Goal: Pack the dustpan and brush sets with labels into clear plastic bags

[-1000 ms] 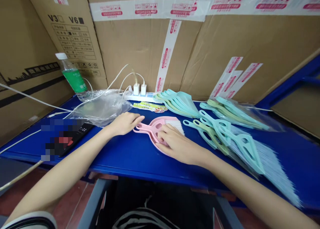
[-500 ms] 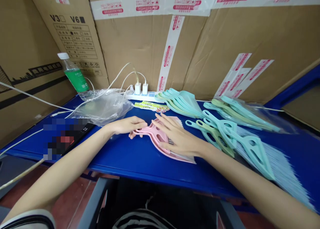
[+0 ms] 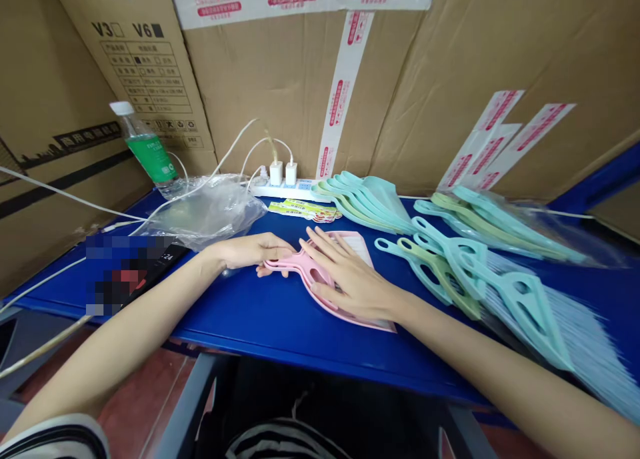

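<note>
A pink dustpan (image 3: 367, 250) lies on the blue table, its wide edge toward the right. On top of it rests a pink hand brush (image 3: 306, 262), mostly hidden under my fingers. The two handles overlap at the left, where my left hand (image 3: 253, 251) pinches them between thumb and fingers. My right hand (image 3: 353, 279) lies flat across the brush head, fingers spread and pointing up and left. The bristles are largely covered by this palm.
Teal and green brushes (image 3: 520, 295) lie at the right, beside bagged ones (image 3: 500, 225). Stacked dustpans (image 3: 370, 202), labels (image 3: 303, 210) and a power strip (image 3: 285, 191) stand behind. Leftward are a plastic bag (image 3: 215, 209), bottle (image 3: 150, 152), phone (image 3: 150, 272) and cables. Cardboard (image 3: 280, 72) walls the back.
My right hand has shifted slightly left over the brush. More of the dustpan's far inner side shows, where bristles showed before. My left hand keeps its grip; the view has turned a little.
</note>
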Available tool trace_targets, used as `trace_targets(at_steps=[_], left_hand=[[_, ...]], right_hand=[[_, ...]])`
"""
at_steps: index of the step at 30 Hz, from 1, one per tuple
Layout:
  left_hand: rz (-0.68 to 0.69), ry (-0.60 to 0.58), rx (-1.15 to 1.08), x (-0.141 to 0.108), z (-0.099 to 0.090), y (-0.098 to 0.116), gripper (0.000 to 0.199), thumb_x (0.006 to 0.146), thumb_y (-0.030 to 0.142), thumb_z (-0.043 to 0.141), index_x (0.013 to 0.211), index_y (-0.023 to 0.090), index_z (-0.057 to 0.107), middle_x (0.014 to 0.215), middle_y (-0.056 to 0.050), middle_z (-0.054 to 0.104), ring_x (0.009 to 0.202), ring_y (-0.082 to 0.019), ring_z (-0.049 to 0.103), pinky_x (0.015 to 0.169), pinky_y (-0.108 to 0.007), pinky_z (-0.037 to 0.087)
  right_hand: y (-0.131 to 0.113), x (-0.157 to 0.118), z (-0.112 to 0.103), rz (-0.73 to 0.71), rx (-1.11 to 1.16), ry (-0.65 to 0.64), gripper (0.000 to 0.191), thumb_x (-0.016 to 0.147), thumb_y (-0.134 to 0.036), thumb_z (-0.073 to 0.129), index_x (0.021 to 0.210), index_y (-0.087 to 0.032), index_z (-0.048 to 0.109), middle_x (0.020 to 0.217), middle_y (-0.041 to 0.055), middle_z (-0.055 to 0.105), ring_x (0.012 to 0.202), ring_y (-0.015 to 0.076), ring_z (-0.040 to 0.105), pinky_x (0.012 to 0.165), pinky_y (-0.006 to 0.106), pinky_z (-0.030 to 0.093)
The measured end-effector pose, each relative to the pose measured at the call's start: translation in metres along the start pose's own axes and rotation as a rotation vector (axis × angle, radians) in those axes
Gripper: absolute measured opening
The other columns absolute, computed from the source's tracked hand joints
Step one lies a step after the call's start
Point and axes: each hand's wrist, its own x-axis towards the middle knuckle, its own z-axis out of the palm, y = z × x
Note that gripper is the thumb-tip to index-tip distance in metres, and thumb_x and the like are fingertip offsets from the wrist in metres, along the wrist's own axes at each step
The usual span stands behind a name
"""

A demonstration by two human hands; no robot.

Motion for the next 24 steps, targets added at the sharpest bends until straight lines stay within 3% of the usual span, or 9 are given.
trace_targets(at_steps=[12,18,24], left_hand=[[-0.108,0.012,-0.145,0.0030,0.0000,0.0008,0.038,0.084,0.046,0.062,0.075,0.009,0.066,0.055,0.002,0.054,0.041,-0.005,0.045,0.040,-0.019,0.029],[-0.158,0.028,-0.276,0.0053,0.0024,-0.0007,0.036,0.083,0.043,0.061,0.080,0.008,0.067,0.073,-0.008,0.070,0.040,-0.005,0.044,0.036,-0.020,0.025],[-0.145,-0.003,-0.335,0.0031,0.0026,-0.0031,0.040,0.084,0.046,0.064,0.081,0.007,0.067,0.074,-0.008,0.069,0.040,-0.003,0.038,0.035,-0.019,0.019]], right_hand=[[-0.0009,-0.0013,0.0006,0.000,-0.024,0.036,0.069,0.095,-0.054,0.038,0.151,-0.013,0.033,0.158,0.0190,0.020,0.146,0.0312,0.003,0.115,0.060,0.014],[0.0010,-0.0031,0.0038,0.000,-0.026,0.046,0.066,0.096,-0.049,0.039,0.151,-0.013,0.033,0.158,0.0188,0.020,0.147,0.0300,0.007,0.115,0.059,0.017],[0.0010,-0.0037,0.0040,-0.007,-0.031,0.065,0.065,0.095,-0.050,0.039,0.150,-0.015,0.035,0.157,0.0179,0.024,0.147,0.0285,0.011,0.114,0.058,0.021]])
